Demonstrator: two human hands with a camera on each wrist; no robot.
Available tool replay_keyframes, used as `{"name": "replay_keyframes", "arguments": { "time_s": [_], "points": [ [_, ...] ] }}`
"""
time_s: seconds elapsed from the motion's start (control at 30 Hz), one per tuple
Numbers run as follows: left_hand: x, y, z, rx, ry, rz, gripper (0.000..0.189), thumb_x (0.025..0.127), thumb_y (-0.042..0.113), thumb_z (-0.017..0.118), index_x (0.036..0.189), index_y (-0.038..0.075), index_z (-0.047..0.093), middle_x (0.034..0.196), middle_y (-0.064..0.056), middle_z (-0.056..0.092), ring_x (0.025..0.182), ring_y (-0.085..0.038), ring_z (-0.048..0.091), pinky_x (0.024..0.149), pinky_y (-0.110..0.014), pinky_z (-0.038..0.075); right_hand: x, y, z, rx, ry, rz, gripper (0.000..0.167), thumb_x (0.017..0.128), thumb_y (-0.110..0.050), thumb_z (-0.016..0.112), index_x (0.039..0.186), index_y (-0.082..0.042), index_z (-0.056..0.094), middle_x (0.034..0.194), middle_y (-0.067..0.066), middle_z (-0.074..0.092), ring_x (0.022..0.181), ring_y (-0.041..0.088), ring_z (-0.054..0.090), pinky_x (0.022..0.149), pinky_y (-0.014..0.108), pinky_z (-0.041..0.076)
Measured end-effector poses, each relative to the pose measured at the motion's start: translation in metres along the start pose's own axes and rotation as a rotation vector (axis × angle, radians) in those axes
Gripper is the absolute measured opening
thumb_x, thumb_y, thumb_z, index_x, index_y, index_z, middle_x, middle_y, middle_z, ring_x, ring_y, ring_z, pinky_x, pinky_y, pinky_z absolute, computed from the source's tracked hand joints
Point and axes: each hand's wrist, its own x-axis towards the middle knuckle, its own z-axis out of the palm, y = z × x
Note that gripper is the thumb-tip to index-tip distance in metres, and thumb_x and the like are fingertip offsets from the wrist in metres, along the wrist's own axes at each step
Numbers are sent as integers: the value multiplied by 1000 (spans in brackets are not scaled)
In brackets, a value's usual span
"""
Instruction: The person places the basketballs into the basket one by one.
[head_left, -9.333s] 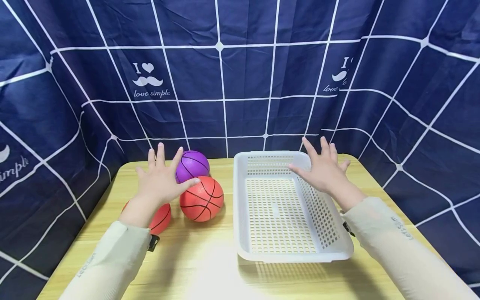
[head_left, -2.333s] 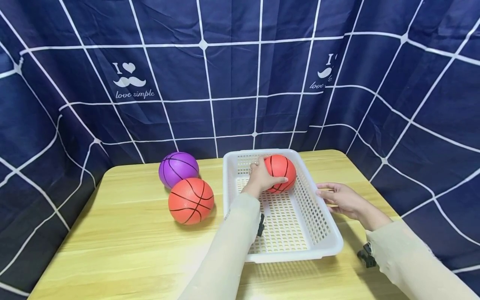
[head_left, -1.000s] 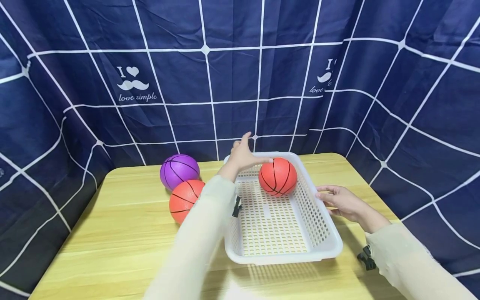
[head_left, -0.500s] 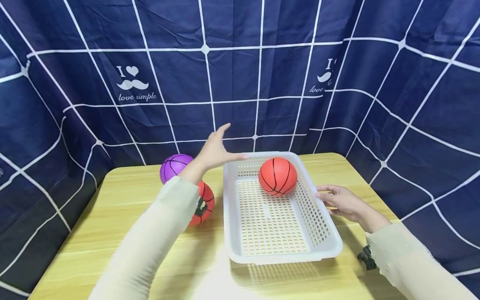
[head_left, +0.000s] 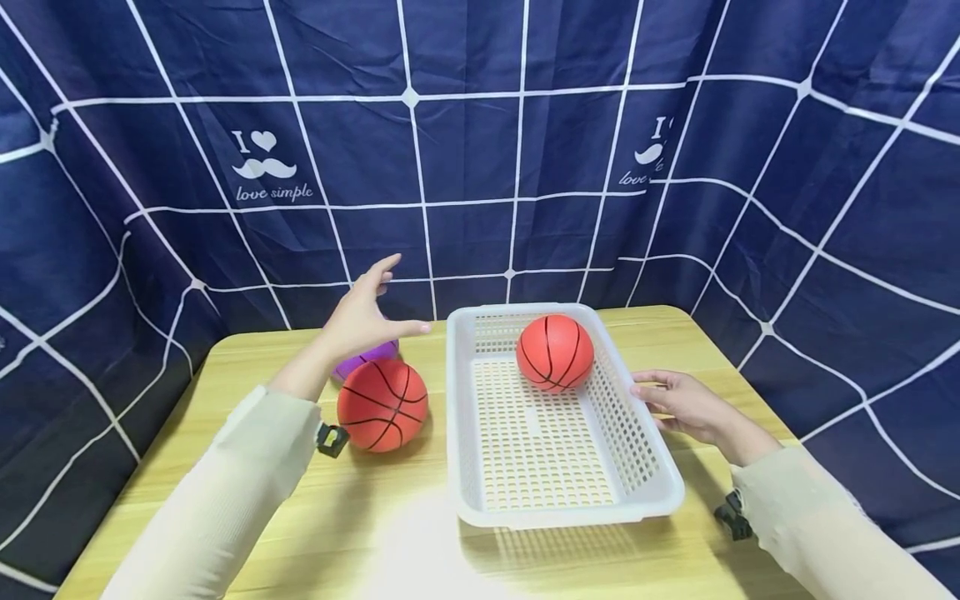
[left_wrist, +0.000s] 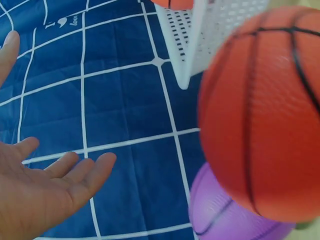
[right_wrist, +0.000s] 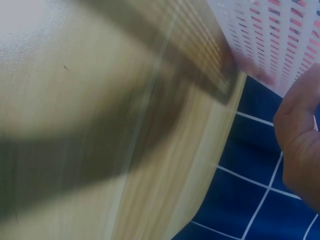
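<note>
My left hand [head_left: 356,321] hovers above a purple ball [head_left: 367,358], with thumb and fingers spread and nothing between them. The hand partly hides that ball in the head view. Just in front of the purple ball sits a red basketball [head_left: 382,406], which looms large in the left wrist view. A second red basketball [head_left: 555,353] lies inside the white plastic basket [head_left: 566,517], towards its far right corner. My right hand [head_left: 686,406] touches the basket's right side with its fingertips, fingers loosely bent; only part of this hand [right_wrist: 302,130] shows in the right wrist view.
Everything stands on a light wooden table [head_left: 247,392] with rounded far corners. A dark blue curtain [head_left: 480,167] with white lines surrounds its back and sides. A small black camera [head_left: 332,439] sits at the left wrist, close to the nearer red ball.
My left hand released a red basketball in the basket, then moved left to above the purple ball. That red ball was on the table at first. The right hand has stayed at the basket's side lately.
</note>
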Motion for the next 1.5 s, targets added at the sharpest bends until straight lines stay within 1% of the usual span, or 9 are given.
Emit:
{"name": "replay_keyframes", "arguments": {
  "time_s": [0.2,0.33,0.5,0.73,0.93,1.03,1.2,1.37,1.5],
  "points": [
    [-25,-20,-3,-43,20,-11,104,67,29,87,150,16,26,142,-21,39,127,-35,41,97,-56,38,0,0,1,5,-10,-8,57,98,-21,55,138,12,33,101,2,67,90,11,63,69,27,53],
    [-44,-36,0,-94,68,-4,102,66,25,88,149,13,29,139,-21,42,123,-37,42,94,-58,40,0,1,0,6,-6,-5,55,98,-21,55,137,12,34,101,1,67,91,11,63,70,27,53],
    [-66,-56,7,-121,123,-8,97,67,20,87,146,7,32,134,-25,43,121,-40,42,89,-58,44,0,1,0,11,-4,-3,53,97,-21,56,136,10,37,100,1,68,90,11,63,70,27,53],
    [-90,-76,17,-145,180,-83,92,70,17,86,145,4,33,136,-26,39,122,-41,41,84,-58,46,1,1,-1,24,-13,-13,53,98,-20,55,136,11,36,101,2,68,90,11,63,71,28,54],
    [-103,-88,28,-120,168,-139,95,67,21,87,144,3,34,132,-27,39,120,-43,41,80,-56,49,1,3,-1,29,-12,-9,52,98,-20,55,136,10,36,103,4,67,91,12,63,72,29,54],
    [-107,-93,34,-105,159,-155,96,66,24,88,143,2,35,128,-26,41,118,-42,41,85,-57,45,2,3,-2,30,-17,-13,53,98,-20,55,136,11,35,104,4,67,91,12,64,72,29,54],
    [-111,-100,42,-80,131,-161,97,64,28,89,142,1,37,126,-24,43,116,-40,42,92,-61,37,1,3,-2,29,-18,-10,54,98,-20,55,137,11,34,104,4,67,92,12,63,73,29,54],
    [-112,-105,49,-85,111,-175,99,62,28,91,141,4,38,130,-24,41,114,-37,43,89,-60,39,1,3,-2,25,-15,-7,55,98,-20,55,137,11,34,105,5,66,92,12,63,74,30,54],
    [-113,-107,52,-94,108,-184,101,59,28,92,141,7,37,129,-23,40,113,-36,43,87,-59,41,1,3,-2,19,-15,-8,56,98,-21,54,138,12,32,106,5,66,93,12,63,74,30,54]
  ]
}}
